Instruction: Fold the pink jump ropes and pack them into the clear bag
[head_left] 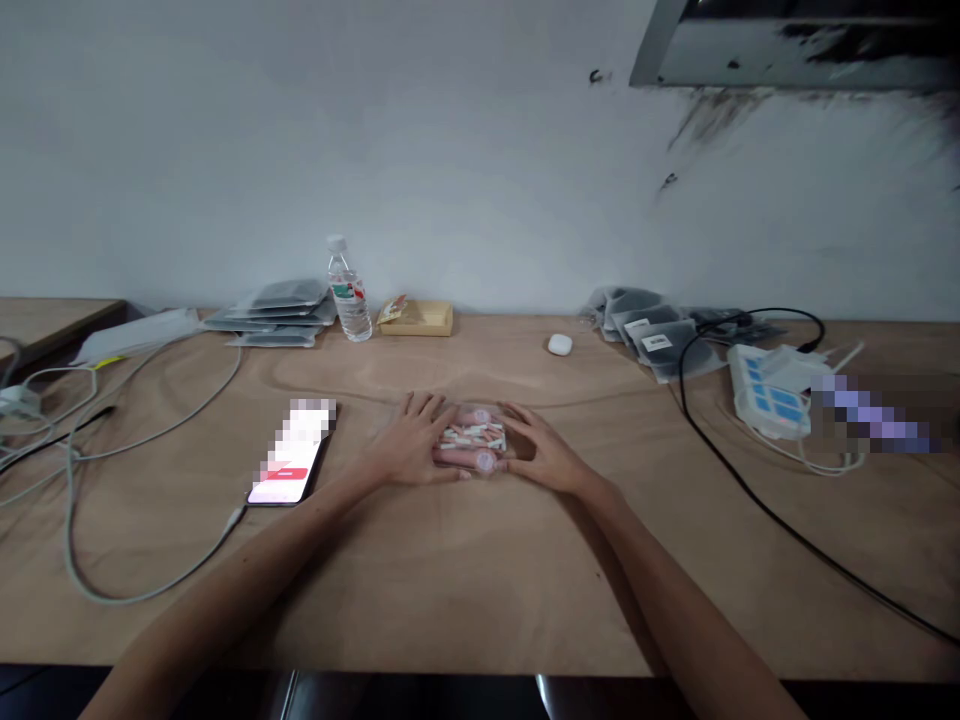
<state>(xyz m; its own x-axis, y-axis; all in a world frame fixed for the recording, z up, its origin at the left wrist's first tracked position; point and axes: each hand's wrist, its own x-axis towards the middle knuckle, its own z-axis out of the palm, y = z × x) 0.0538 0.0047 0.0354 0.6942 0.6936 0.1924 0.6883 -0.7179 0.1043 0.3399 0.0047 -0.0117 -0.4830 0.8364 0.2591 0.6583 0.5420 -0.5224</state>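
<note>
A clear plastic package [472,436] lies flat at the middle of the wooden table. Small white and pinkish pieces show through it, between two pink tube-like shapes with round pale labels. My left hand [409,442] lies over its left end, fingers at the far side and thumb along the near edge, hiding that part. At the right end, my right hand [544,452] curves around the package with fingertips at the far corner and thumb at the near one. Both hands grip it from the sides. A lit phone [289,455] with a cable lies left of my left hand.
Along the wall stand a water bottle [350,295], a small tan tray [424,318] and stacked grey packets [281,310]. A white case [559,344] lies farther right, near more grey packets [652,325]. Cables run around a power strip [769,395] at right and across the left side.
</note>
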